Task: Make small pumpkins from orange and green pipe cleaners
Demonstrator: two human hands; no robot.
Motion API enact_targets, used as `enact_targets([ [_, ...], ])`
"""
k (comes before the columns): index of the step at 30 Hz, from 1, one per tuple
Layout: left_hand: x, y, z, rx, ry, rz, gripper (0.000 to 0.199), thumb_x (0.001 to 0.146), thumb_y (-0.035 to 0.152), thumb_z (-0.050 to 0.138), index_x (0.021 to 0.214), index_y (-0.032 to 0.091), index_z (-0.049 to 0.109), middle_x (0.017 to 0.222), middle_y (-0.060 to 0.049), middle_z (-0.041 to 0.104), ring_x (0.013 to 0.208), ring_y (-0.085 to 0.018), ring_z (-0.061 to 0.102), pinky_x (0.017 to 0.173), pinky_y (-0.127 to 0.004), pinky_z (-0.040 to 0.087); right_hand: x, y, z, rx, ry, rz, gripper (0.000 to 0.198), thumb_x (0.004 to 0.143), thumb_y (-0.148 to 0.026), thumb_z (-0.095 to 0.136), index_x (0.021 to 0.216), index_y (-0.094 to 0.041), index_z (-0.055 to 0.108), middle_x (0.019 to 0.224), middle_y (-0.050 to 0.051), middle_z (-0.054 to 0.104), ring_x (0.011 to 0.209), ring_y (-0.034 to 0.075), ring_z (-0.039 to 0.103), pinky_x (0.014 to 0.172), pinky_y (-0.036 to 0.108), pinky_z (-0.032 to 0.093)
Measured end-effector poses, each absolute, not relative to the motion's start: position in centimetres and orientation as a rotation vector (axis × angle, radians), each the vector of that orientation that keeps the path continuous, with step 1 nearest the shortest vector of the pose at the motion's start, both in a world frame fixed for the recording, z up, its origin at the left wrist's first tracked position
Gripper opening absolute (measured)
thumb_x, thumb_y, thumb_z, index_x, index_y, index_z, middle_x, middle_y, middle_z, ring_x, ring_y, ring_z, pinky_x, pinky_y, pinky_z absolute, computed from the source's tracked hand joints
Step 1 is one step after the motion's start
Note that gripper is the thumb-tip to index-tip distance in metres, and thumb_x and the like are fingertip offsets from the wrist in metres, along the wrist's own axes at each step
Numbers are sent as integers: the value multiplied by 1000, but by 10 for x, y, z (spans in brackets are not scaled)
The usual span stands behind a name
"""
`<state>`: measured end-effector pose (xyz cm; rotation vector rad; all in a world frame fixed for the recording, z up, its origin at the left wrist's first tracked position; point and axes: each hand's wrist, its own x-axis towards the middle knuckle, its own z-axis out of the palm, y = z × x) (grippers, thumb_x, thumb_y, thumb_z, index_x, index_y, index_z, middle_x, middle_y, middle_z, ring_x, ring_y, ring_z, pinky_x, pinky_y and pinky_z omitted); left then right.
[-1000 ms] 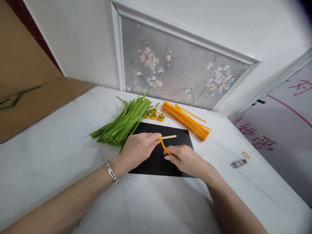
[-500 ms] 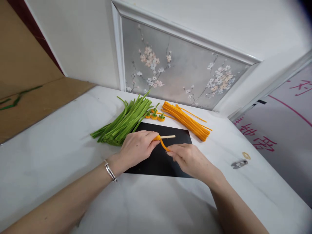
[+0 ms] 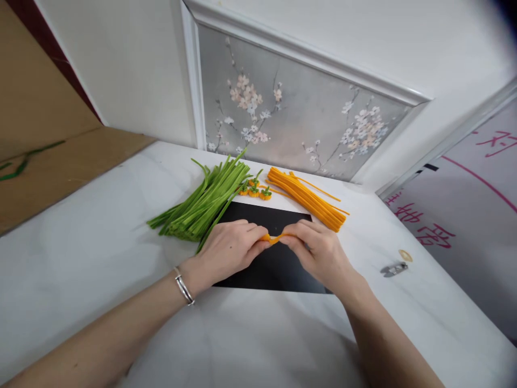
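Note:
Over a black mat (image 3: 274, 272), an orange pipe cleaner (image 3: 274, 240) spans the short gap between my hands. My left hand (image 3: 232, 245) pinches its coiled end between thumb and fingers. My right hand (image 3: 317, 248) is closed on the other side of it, fingertips pressed together. A pale stick that showed earlier beside the coil is hidden now, probably behind my right fingers. Behind my left hand lies a bundle of green pipe cleaners (image 3: 202, 202). A bundle of orange pipe cleaners (image 3: 309, 199) rests beyond my right hand.
Several small orange pumpkin-like pieces with green tops (image 3: 253, 192) sit between the bundles. Nail clippers (image 3: 395, 269) and a yellowish ring (image 3: 405, 255) lie at the right on the white table (image 3: 100, 215). A framed flower panel (image 3: 291, 113) stands behind.
My right hand has come up and closer to my left, shortening the visible orange strand. The pale stick is no longer visible. My left hand stays closed on the coil.

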<state>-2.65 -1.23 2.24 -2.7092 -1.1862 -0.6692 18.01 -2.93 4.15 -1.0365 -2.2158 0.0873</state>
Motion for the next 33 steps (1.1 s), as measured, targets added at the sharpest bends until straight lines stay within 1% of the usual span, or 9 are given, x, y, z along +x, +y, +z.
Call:
enact_targets([
  [6,-25,-16,23,-2767,-1043,-671,25,94,36,49,79,20,62,66,1,61,62,-16,54,53,-29,31,184,-15,38,-1133,-2001,266,12,87,-31,63,80,-21,67,76,1,66,67,14,58,63,26,45],
  [10,-25,-18,24,-2769,-985,-723,26,94,34,49,76,19,60,65,1,60,61,-15,52,52,-28,30,186,-7,34,-1146,-2012,354,13,87,-30,62,80,-22,69,75,1,65,69,15,59,66,27,45],
  [14,-26,-18,23,-2727,-993,-755,18,94,33,49,92,21,62,66,2,60,61,-15,53,51,-28,31,188,-6,28,-1140,-2115,466,20,91,-32,55,80,-21,68,74,1,64,67,14,58,64,26,44],
  [17,-27,-18,22,-2671,-1036,-780,21,93,35,49,107,23,60,65,2,58,59,-15,55,50,-26,32,190,-7,25,-1181,-2175,501,24,93,-32,52,77,-20,65,68,0,61,63,13,54,59,24,41],
  [22,-27,-18,22,-2665,-1026,-810,23,94,34,48,112,25,59,66,3,61,60,-14,57,52,-26,33,189,-10,22,-1170,-2250,615,23,91,-22,52,71,-19,62,66,-3,59,61,11,52,56,22,37],
  [25,-27,-18,21,-2693,-1016,-824,21,95,32,46,110,26,61,66,3,62,62,-15,58,53,-26,33,185,-13,20,-1116,-2303,702,19,91,-23,53,77,-20,64,67,-3,60,59,11,52,56,22,38],
  [28,-27,-18,22,-2738,-1040,-835,21,95,31,45,104,27,64,67,3,64,64,-14,58,55,-26,35,184,-15,19,-1098,-2346,721,21,95,-29,49,86,-21,67,72,-1,65,61,12,55,59,24,42],
  [31,-27,-18,24,-2785,-1132,-902,20,95,30,45,101,26,64,71,4,66,64,-13,60,57,-24,37,187,-15,21,-1066,-2358,576,17,90,-34,57,98,-23,67,91,3,69,82,17,62,75,30,47],
  [33,-27,-18,24,-2808,-1209,-927,20,94,28,46,103,26,64,74,4,68,64,-12,61,59,-23,39,189,-15,24,-1078,-2271,538,29,83,-39,67,107,-23,64,101,5,69,92,20,62,81,33,48],
])
